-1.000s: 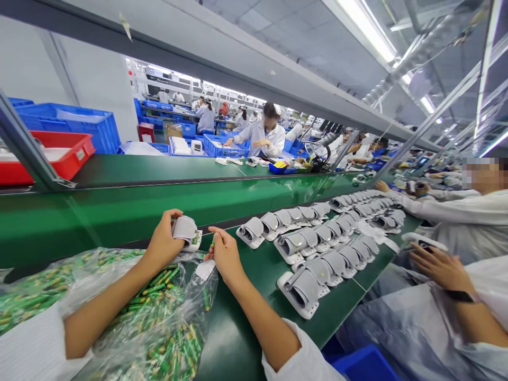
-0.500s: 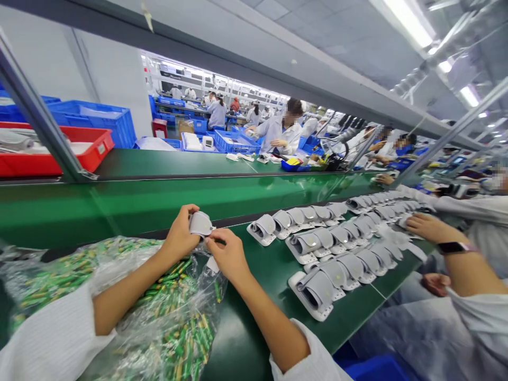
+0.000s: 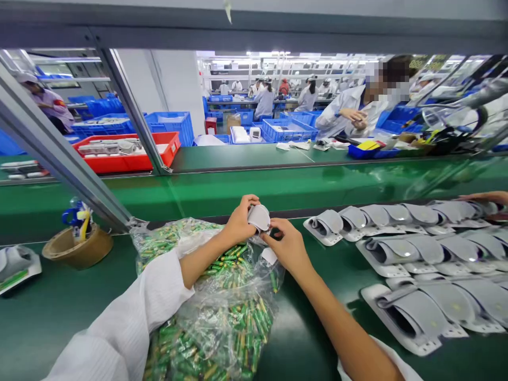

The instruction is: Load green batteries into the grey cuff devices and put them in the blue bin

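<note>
My left hand [image 3: 238, 222] is wrapped round a small white and grey cuffed device [image 3: 259, 217], held above the green belt. My right hand [image 3: 289, 244] pinches at the underside of the same device; what its fingertips press is hidden. Beneath both forearms lies a clear plastic bag [image 3: 222, 307] full of green and gold batteries. To the right, several identical cuffed devices [image 3: 413, 312] lie in rows on the belt.
A brown bowl [image 3: 77, 248] holding a blue and yellow object stands at left, with another device [image 3: 16, 264] beyond it. A slanted metal strut [image 3: 59, 159] crosses the left. A co-worker's hand [image 3: 486, 198] reaches in at far right. Red and blue crates [image 3: 127, 151] sit behind.
The view has swung left, bringing the bowl and strut into sight. My hands have closed together on the device, the right hand now against its underside.
</note>
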Tool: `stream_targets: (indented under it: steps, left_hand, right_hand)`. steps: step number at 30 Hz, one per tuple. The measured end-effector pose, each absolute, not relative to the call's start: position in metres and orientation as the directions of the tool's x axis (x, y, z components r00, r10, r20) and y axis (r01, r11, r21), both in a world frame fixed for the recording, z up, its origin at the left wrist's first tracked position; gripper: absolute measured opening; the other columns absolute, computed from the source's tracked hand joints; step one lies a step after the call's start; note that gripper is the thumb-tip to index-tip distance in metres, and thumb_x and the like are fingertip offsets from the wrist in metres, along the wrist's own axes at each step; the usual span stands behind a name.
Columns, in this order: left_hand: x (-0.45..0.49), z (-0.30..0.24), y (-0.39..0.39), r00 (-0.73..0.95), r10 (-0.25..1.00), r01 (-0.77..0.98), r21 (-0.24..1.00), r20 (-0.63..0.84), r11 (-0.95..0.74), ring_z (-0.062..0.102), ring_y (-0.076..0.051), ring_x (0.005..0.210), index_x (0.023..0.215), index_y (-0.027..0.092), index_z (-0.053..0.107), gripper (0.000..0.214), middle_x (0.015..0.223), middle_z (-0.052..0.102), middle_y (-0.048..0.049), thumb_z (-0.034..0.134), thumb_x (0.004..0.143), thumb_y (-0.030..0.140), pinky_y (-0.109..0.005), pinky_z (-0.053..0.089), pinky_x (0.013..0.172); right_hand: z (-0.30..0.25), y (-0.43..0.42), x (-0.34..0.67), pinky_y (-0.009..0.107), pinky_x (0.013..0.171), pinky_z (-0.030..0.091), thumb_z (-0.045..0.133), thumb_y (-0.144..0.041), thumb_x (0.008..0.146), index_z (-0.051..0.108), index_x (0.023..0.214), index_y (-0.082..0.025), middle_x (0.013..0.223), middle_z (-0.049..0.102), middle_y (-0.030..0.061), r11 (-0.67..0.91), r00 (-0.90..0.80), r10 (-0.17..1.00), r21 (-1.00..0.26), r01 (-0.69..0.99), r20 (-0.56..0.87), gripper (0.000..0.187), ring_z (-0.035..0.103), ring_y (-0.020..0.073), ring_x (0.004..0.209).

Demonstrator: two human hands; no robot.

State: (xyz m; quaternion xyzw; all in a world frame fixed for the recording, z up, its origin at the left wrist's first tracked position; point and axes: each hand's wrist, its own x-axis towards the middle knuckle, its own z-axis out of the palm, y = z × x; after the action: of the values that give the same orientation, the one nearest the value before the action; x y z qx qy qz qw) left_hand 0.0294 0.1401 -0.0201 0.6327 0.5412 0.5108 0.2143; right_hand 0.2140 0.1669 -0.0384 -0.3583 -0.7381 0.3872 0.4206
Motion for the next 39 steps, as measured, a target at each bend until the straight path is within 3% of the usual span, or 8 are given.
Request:
stream_targets:
  steps: [4, 8, 16, 20, 24, 27, 39]
  left_hand:
    - [0.032, -0.017, 0.138, -0.01, 0.897, 0.436, 0.81, 0.441, -0.393, 0.068, -0.026, 0.11, 0.13, 0.025, 0.04, 0.075, 0.121, 0.068, -0.0068, 0.075, 0.065, 0.013, -0.039, 0.05, 0.099]
    - [0.031, -0.021, 0.141, -0.119, 0.902, 0.416, 0.845, 0.416, -0.335, 0.068, -0.025, 0.104, 0.128, 0.026, 0.041, 0.073, 0.121, 0.069, -0.0062, 0.077, 0.066, 0.016, -0.037, 0.051, 0.092]
    - [0.026, -0.026, 0.145, -0.174, 0.888, 0.368, 0.865, 0.425, -0.341, 0.066, -0.022, 0.104, 0.128, 0.025, 0.041, 0.069, 0.121, 0.067, -0.0062, 0.072, 0.068, 0.011, -0.035, 0.05, 0.092]
    - [0.026, -0.028, 0.147, -0.178, 0.884, 0.334, 0.871, 0.433, -0.36, 0.067, -0.021, 0.101, 0.128, 0.025, 0.042, 0.068, 0.12, 0.067, -0.0063, 0.072, 0.068, 0.011, -0.035, 0.051, 0.091]
    - [0.027, -0.026, 0.146, -0.193, 0.871, 0.338, 0.864, 0.452, -0.373, 0.066, -0.022, 0.108, 0.128, 0.025, 0.044, 0.066, 0.122, 0.065, -0.0081, 0.072, 0.069, 0.012, -0.037, 0.05, 0.095]
    - [0.028, -0.024, 0.145, -0.182, 0.869, 0.36, 0.854, 0.46, -0.377, 0.064, -0.023, 0.109, 0.129, 0.025, 0.045, 0.068, 0.123, 0.063, -0.0088, 0.073, 0.068, 0.012, -0.038, 0.05, 0.096]
    - [0.027, -0.024, 0.143, -0.173, 0.871, 0.382, 0.846, 0.46, -0.371, 0.062, -0.022, 0.108, 0.13, 0.026, 0.045, 0.072, 0.125, 0.06, -0.0083, 0.074, 0.067, 0.01, -0.036, 0.051, 0.095]
  right_hand:
    - [-0.036, 0.171, 0.218, 0.04, 0.083, 0.058, 0.069, -0.037, 0.081, 0.078, 0.089, -0.023, 0.112, 0.078, 0.0082, 0.39, -0.468, 0.842, -0.902, 0.187, 0.267, 0.018, 0.071, 0.0259, 0.098]
    - [-0.031, 0.169, 0.22, 0.041, 0.086, 0.056, 0.065, -0.036, 0.088, 0.077, 0.093, -0.025, 0.105, 0.079, 0.0058, 0.506, -0.487, 0.797, -0.835, 0.218, 0.356, 0.017, 0.071, 0.0251, 0.097]
    - [-0.028, 0.164, 0.221, 0.047, 0.093, 0.053, 0.077, -0.04, 0.085, 0.07, 0.101, -0.024, 0.105, 0.076, 0.0064, 0.617, -0.49, 0.758, -0.716, 0.326, 0.43, 0.023, 0.065, 0.0303, 0.106]
    - [-0.029, 0.163, 0.22, 0.048, 0.092, 0.054, 0.078, -0.037, 0.084, 0.07, 0.103, -0.024, 0.103, 0.075, 0.0078, 0.6, -0.46, 0.772, -0.741, 0.301, 0.438, 0.025, 0.064, 0.0298, 0.101]
    - [-0.036, 0.161, 0.213, 0.046, 0.087, 0.058, 0.078, -0.039, 0.082, 0.069, 0.113, -0.022, 0.118, 0.069, 0.0117, 0.5, -0.399, 0.836, -0.821, 0.274, 0.377, 0.037, 0.064, 0.0308, 0.109]
    - [-0.041, 0.16, 0.211, 0.049, 0.091, 0.058, 0.077, -0.041, 0.082, 0.067, 0.128, -0.019, 0.13, 0.061, 0.0165, 0.509, -0.416, 0.833, -0.8, 0.316, 0.366, 0.052, 0.059, 0.0352, 0.122]
    - [-0.041, 0.162, 0.215, 0.051, 0.101, 0.055, 0.071, -0.038, 0.09, 0.072, 0.121, -0.02, 0.128, 0.065, 0.0157, 0.632, -0.473, 0.747, -0.72, 0.287, 0.467, 0.036, 0.064, 0.0337, 0.117]
